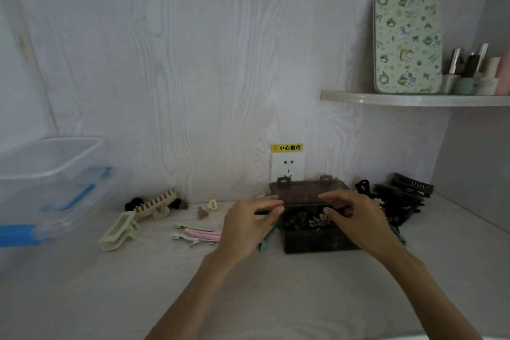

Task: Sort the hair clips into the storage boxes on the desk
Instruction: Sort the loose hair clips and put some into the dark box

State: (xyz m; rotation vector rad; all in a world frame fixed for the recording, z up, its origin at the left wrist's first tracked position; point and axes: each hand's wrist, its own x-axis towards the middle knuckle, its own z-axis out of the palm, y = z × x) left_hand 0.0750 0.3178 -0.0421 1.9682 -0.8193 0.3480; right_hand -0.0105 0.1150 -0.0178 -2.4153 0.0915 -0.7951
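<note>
Hair clips: scattered on the white desk (pixel 82 298) to either side of a dark box.
Clear bins (pixel 52 188): stacked at far left, with blue latches.
Cream claw clip (pixel 118 230): lay nearest the bins, beside a cream comb-toothed clip (pixel 156 201).
Pink clips (pixel 202 235): lay flat, just left of the left hand.
Left hand (pixel 245 226): fingers curled loosely at the box's left edge, thumb and forefinger near the lid; whether it gripped the lid I could not tell.
Dark storage box (pixel 317 240): sat in the middle of the desk in front of a wall socket (pixel 287 165), lid (pixel 306 190) raised at the back (small brownish clips visible inside).
Right hand (pixel 356 218): fingers bent over the box's right rim, holding nothing I could make out.
Black clips (pixel 400 196): heaped right of the box.
Shelf (pixel 386 98): upper right, carrying a floral tin (pixel 407 44).
</note>
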